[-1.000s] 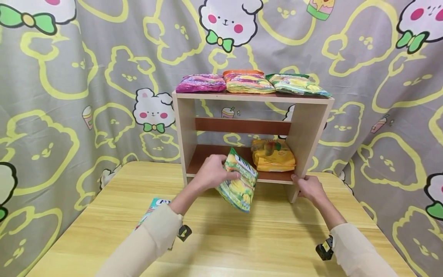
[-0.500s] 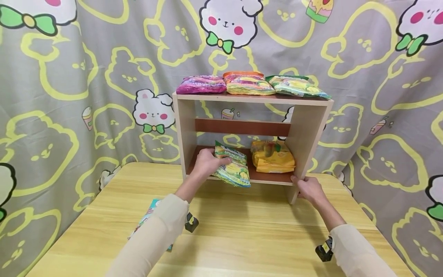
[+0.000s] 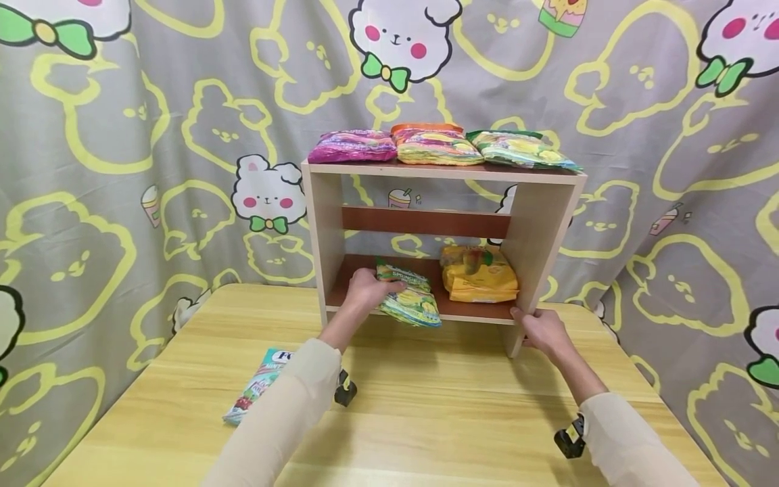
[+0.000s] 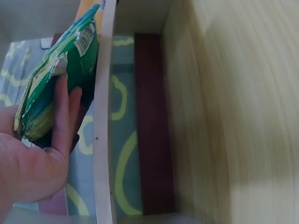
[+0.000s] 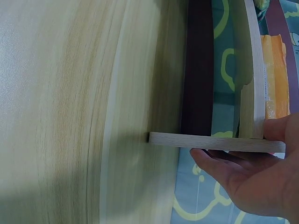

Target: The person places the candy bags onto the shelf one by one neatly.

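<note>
My left hand (image 3: 364,292) pinches a green and yellow candy bag (image 3: 418,306) by its left side, thumb on top. The bag lies low over the lower board of a small two-tier shelf (image 3: 328,230), its front edge jutting past the board's front. In the left wrist view the fingers (image 4: 61,112) spread under the bag's green back. My right hand (image 3: 544,330) grips the front edge of the shelf's right side panel (image 5: 215,141), thumb inside and fingers outside. A yellow bag with a mango picture (image 3: 479,276) sits right of the green one on the same board.
A purple bag (image 3: 353,147), an orange-topped bag (image 3: 437,145) and a green bag (image 3: 523,149) lie in a row on the top board. A teal bag (image 3: 258,385) lies on the wooden table (image 3: 426,419), partly behind the left sleeve. A patterned curtain hangs behind.
My left hand has moved the green and yellow bag up and left from in front of the shelf, then lowered it flatter over the lower board. The right hand stays at the panel.
</note>
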{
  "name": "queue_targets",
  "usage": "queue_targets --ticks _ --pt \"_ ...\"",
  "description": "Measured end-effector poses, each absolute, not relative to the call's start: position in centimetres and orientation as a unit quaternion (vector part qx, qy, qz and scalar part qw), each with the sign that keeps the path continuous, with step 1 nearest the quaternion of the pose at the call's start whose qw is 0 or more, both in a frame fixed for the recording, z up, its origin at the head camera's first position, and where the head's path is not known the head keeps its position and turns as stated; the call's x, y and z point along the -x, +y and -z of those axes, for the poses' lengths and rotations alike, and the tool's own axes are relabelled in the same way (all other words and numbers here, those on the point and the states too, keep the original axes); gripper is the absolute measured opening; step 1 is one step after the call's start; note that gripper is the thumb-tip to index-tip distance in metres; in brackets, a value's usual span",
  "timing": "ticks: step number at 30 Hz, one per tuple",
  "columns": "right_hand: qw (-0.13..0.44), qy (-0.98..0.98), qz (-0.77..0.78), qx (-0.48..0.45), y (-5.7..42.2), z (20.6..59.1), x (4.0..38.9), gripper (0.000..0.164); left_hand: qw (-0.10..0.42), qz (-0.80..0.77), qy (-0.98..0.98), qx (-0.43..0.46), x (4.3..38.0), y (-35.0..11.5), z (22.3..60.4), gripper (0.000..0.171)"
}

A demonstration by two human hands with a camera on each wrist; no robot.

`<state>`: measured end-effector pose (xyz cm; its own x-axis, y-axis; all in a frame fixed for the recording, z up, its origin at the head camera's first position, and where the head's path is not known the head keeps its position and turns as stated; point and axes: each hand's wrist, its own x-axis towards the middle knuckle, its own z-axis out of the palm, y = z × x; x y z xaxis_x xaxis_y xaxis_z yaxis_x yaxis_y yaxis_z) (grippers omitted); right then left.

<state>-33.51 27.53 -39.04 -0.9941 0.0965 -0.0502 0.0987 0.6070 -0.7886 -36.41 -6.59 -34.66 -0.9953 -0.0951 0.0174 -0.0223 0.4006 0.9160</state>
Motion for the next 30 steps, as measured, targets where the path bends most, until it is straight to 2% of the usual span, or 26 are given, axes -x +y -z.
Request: queue_targets --ticks 4,20,27,30 --pt "0.004 0.898 0.436 -0.055 27.5 38.9 33.4 0.068 0.04 0.523 -0.851 -0.022 36.6 -6.5 34.8 0.033" --pt "-0.008 0.896 0.441 -0.054 27.4 39.1 33.6 0.065 0.096 0.414 -0.905 -0.013 37.0 -5.7 35.6 0.046" --pt "-0.006 0.897 0.439 -0.056 27.5 39.1 33.5 0.066 0.137 0.378 -0.915 0.018 36.5 -5.0 35.6 0.039" --pt "-0.007 0.897 0.438 -0.058 27.5 39.1 33.6 0.066 0.14 0.352 -0.925 0.02 36.5 -5.0 35.9 0.043"
